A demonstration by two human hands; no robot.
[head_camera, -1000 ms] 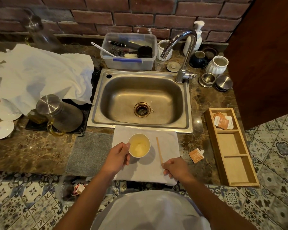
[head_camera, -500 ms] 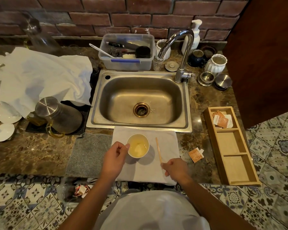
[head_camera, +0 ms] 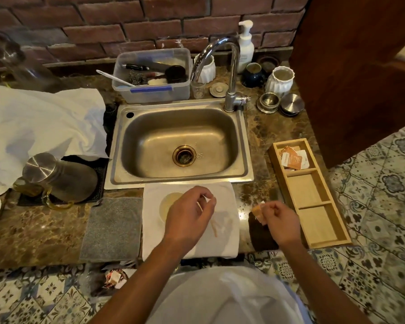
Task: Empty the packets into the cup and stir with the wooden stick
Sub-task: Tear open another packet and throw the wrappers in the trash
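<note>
A small white cup (head_camera: 170,203) of pale liquid stands on a white cloth (head_camera: 229,195) in front of the sink. My left hand (head_camera: 188,217) hovers over the cup's right side with loosely curled, empty fingers and hides part of the cup. The wooden stick (head_camera: 214,226) lies blurred on the cloth, just right of that hand. My right hand (head_camera: 278,220) is over the counter to the right of the cloth and pinches an orange packet (head_camera: 257,210) between thumb and fingers.
A wooden tray (head_camera: 313,202) at the right holds more packets (head_camera: 292,157) in its far compartment. The steel sink (head_camera: 182,143) and tap (head_camera: 229,66) lie behind the cloth. A grey mat (head_camera: 112,228) and a lidded jug (head_camera: 56,178) sit at the left.
My left hand let go of the cup and moved right above it. My right hand left the stick, went right and picked up the orange packet from the counter.
</note>
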